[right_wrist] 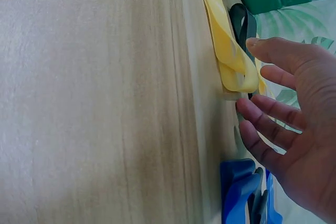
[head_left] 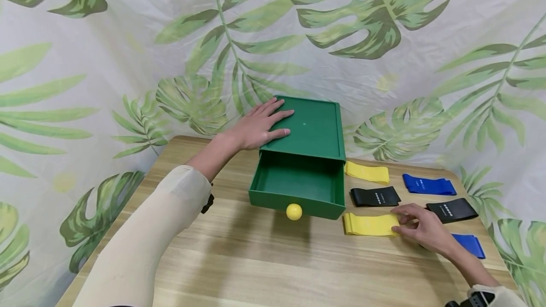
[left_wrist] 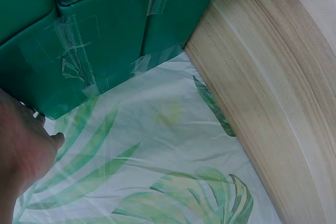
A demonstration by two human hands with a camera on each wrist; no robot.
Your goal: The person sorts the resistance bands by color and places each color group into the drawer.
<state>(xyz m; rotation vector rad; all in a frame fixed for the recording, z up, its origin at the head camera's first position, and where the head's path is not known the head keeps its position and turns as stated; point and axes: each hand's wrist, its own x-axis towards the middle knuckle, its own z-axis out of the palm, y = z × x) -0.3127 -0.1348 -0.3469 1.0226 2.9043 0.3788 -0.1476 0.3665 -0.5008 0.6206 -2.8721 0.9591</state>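
A green drawer box [head_left: 315,124] stands at the back of the table with its drawer [head_left: 298,179] pulled out; a round yellow knob [head_left: 294,212] is on the drawer front. My left hand [head_left: 260,127] rests on the left of the box top, fingers spread. On the right, my right hand [head_left: 424,229] reaches the right end of the front yellow resistance band [head_left: 371,224]. In the right wrist view, the thumb and fingers of that hand [right_wrist: 299,108] are apart, with the end of the yellow band [right_wrist: 236,66] right by the fingertips.
More flat bands lie right of the box: a yellow one [head_left: 368,173] behind, black ones [head_left: 375,197] [head_left: 452,210] and blue ones [head_left: 428,185] [head_left: 469,244]. Clear tape [left_wrist: 79,56] sticks to the box. Leaf-patterned cloth [head_left: 128,60] hangs behind the wooden table [head_left: 239,269].
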